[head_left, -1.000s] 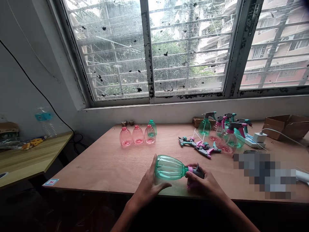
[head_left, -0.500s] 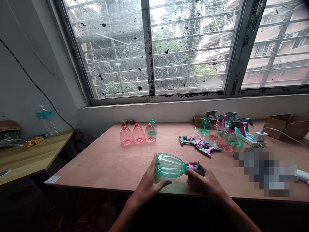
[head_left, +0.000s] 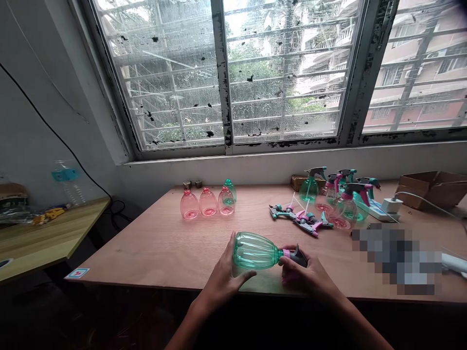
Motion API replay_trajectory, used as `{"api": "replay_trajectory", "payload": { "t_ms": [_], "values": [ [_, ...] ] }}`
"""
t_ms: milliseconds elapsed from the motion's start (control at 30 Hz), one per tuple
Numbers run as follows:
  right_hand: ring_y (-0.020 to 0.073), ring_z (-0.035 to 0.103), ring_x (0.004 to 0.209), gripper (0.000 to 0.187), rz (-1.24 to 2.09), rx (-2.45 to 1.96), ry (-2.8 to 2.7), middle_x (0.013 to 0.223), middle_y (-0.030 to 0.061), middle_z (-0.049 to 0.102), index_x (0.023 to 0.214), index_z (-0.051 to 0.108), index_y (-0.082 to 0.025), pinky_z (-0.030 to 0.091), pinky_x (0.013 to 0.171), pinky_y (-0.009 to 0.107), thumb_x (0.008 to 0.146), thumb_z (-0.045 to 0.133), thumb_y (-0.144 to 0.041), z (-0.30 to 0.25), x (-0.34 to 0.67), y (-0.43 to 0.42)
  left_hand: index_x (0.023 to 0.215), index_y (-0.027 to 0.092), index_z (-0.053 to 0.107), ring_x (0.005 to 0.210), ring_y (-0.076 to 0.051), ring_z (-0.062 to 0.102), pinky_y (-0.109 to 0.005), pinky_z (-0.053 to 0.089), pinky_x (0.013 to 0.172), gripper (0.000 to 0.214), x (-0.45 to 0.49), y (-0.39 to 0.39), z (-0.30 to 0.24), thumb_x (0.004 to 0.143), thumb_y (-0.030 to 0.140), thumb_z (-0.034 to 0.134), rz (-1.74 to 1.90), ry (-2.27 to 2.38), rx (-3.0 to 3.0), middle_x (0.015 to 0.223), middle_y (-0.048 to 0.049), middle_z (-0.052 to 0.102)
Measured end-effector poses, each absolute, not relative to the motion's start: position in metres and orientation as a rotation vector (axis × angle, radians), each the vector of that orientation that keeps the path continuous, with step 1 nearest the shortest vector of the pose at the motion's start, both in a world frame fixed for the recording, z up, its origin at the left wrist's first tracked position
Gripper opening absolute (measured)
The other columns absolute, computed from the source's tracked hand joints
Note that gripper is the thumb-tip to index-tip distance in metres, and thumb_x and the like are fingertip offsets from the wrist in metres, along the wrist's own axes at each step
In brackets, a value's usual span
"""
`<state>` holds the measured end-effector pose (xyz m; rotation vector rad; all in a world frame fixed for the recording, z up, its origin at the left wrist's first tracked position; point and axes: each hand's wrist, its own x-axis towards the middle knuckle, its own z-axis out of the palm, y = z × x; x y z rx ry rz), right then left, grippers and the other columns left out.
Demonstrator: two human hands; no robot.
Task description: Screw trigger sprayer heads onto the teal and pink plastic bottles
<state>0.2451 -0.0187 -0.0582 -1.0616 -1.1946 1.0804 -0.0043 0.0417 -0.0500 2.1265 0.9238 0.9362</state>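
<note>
Standing headless, three pink bottles (head_left: 208, 203) and another green one (head_left: 228, 184) remain behind-left of the sideways green bottle (head_left: 255, 251); the left hand (head_left: 222, 276) lies open against its base; the right hand (head_left: 308, 273) clasps its attached-looking spray head (head_left: 299, 257); behind-right are loose heads (head_left: 305, 223), then fitted bottles (head_left: 342, 214).

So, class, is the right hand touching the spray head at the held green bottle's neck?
Touching. The head view shows it: the right hand wraps around the spray head, with no gap between them.
</note>
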Motion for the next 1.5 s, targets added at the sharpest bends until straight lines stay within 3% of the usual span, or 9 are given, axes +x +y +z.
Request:
{"api": "replay_trajectory", "payload": {
  "t_ms": [67,233,500,700,933,1133,1300,1400,1500],
  "values": [
    [0.0214,0.070,0.061,0.044,1.111,-1.047,-1.198,0.069,0.0015,0.071,0.105,0.062,-0.017,0.058,0.059,0.031,0.079,0.078,-0.048,-0.0576,0.2446,-0.0196,0.157,0.026,0.009,0.148,-0.034,0.025,-0.049,0.025,0.121,0.106,-0.0042,0.0417,-0.0479,0.078,0.040,0.079,0.936,0.915,2.128,0.161,-0.0121,0.027],
    [0.0211,0.070,0.062,0.045,1.115,-1.058,-1.217,0.068,0.0006,0.071,0.106,0.063,-0.018,0.058,0.059,0.031,0.078,0.079,-0.049,-0.0575,0.2449,-0.0194,0.153,0.023,0.029,0.145,-0.033,0.033,-0.047,0.027,0.120,0.081,-0.0028,0.0413,-0.0404,0.086,0.043,0.070,0.953,0.870,2.084,0.153,-0.0132,0.042],
    [0.0215,0.069,0.063,0.045,1.061,-1.095,-1.184,0.072,0.0029,0.072,0.102,0.065,-0.017,0.058,0.059,0.032,0.077,0.078,-0.052,-0.0609,0.2465,-0.0170,0.156,0.030,0.007,0.148,-0.031,0.025,-0.050,0.022,0.122,0.105,-0.0027,0.0433,-0.0497,0.079,0.041,0.078,0.955,0.888,2.102,0.162,-0.0097,0.026],
    [0.0196,0.068,0.060,0.044,1.061,-1.094,-1.205,0.069,-0.0003,0.069,0.104,0.066,-0.018,0.059,0.057,0.030,0.076,0.080,-0.050,-0.0590,0.2451,-0.0181,0.152,0.023,0.031,0.143,-0.033,0.036,-0.048,0.028,0.120,0.077,-0.0030,0.0417,-0.0421,0.087,0.042,0.069,0.942,0.857,2.078,0.154,-0.0120,0.041],
    [0.0208,0.069,0.061,0.044,1.071,-1.086,-1.186,0.071,0.0015,0.071,0.103,0.064,-0.017,0.058,0.058,0.030,0.078,0.079,-0.050,-0.0595,0.2453,-0.0177,0.156,0.029,0.009,0.147,-0.032,0.029,-0.049,0.024,0.121,0.101,-0.0021,0.0436,-0.0488,0.081,0.040,0.076,0.958,0.911,2.090,0.160,-0.0107,0.031],
    [0.0225,0.072,0.063,0.047,1.072,-1.095,-1.228,0.072,0.0003,0.071,0.106,0.065,-0.018,0.060,0.061,0.033,0.076,0.080,-0.050,-0.0558,0.2453,-0.0204,0.154,0.025,0.024,0.144,-0.032,0.034,-0.048,0.027,0.120,0.082,-0.0022,0.0418,-0.0412,0.087,0.042,0.069,0.976,0.885,2.049,0.156,-0.0122,0.038],
    [0.0211,0.070,0.061,0.044,1.028,-1.091,-1.193,0.071,0.0002,0.071,0.102,0.067,-0.018,0.058,0.058,0.030,0.076,0.080,-0.051,-0.0557,0.2455,-0.0191,0.154,0.031,0.021,0.146,-0.031,0.031,-0.047,0.024,0.121,0.088,-0.0014,0.0448,-0.0474,0.084,0.039,0.073,0.996,0.914,2.100,0.158,-0.0070,0.035],
    [0.0210,0.070,0.061,0.043,1.055,-1.084,-1.207,0.069,0.0007,0.072,0.103,0.065,-0.017,0.057,0.057,0.030,0.078,0.078,-0.050,-0.0560,0.2451,-0.0190,0.154,0.027,0.022,0.145,-0.031,0.033,-0.047,0.026,0.121,0.092,-0.0017,0.0447,-0.0482,0.081,0.039,0.076,0.979,0.924,2.113,0.156,-0.0106,0.039],
    [0.0214,0.071,0.063,0.043,1.061,-1.097,-1.241,0.069,0.0010,0.072,0.106,0.064,-0.017,0.057,0.060,0.031,0.079,0.078,-0.048,-0.0561,0.2443,-0.0192,0.151,0.024,0.033,0.141,-0.032,0.039,-0.047,0.030,0.119,0.079,-0.0017,0.0430,-0.0435,0.084,0.041,0.073,0.976,0.917,2.088,0.150,-0.0125,0.045]
  ]
}}
